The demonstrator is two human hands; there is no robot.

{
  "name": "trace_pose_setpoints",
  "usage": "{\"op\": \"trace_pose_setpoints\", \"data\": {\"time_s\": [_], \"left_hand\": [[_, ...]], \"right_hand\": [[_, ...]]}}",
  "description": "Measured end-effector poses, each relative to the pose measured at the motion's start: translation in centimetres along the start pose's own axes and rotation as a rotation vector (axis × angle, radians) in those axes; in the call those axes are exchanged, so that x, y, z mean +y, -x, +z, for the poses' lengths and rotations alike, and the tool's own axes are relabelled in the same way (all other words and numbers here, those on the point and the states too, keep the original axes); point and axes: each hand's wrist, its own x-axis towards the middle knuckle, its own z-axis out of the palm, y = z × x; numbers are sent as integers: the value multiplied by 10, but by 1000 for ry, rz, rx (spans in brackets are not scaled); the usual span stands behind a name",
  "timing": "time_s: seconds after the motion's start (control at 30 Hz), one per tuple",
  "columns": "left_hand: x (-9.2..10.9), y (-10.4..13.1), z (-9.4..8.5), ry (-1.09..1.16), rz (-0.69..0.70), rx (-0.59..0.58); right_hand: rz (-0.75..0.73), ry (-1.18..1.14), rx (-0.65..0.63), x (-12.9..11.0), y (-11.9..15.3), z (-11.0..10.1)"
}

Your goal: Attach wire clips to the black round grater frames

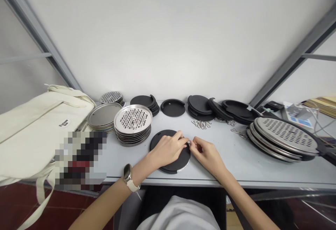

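Note:
Before me on the table lies a black round disc with a thin metal edge showing at its lower right. My left hand rests over the disc, its fingers bent together at the right rim. Close beside it, my right hand pinches at the same rim. Between the fingertips is something small and shiny, too small to make out. A stack of metal grater discs stands to the left of the disc. Thin wire clips lie behind my right hand.
Black round covers and stacks of them line the wall. Plain metal discs and a cream bag are at the left. Handled graters are piled at the right, near cables and papers. The table's front edge runs below my hands.

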Motion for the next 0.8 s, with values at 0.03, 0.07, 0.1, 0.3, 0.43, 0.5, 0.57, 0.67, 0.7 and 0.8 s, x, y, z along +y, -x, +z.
{"op": "trace_pose_setpoints", "data": {"time_s": [0.03, 0.07, 0.1, 0.3, 0.43, 0.5, 0.57, 0.67, 0.7, 0.8], "left_hand": [[0, 0, 1, 2, 4, 7], [-1, 0, 1, 6, 9, 14], [-1, 1, 2, 10, 11, 21], [-1, 1, 2, 26, -44, 14], [0, 1, 2, 31, -64, 6], [0, 1, 2, 28, -65, 6], [0, 1, 2, 22, -59, 5], [-1, 1, 2, 10, -38, 4], [-1, 1, 2, 5, -33, 6], [-1, 1, 3, -5, -22, 18]], "right_hand": [[11, -17, 18, 0, 0, -1], [19, -32, 32, -1, 0, -2], [21, -45, 41, -2, 0, -2], [27, -54, 81, -3, -2, -4], [34, -68, 67, -2, -3, -2], [1, -73, -7, -1, -3, 0], [-38, -66, -88, -1, -3, 1], [-66, -56, -132, -1, -2, 1], [-69, -57, -135, -1, -2, 1], [-82, -60, -138, -1, -2, 1]]}}
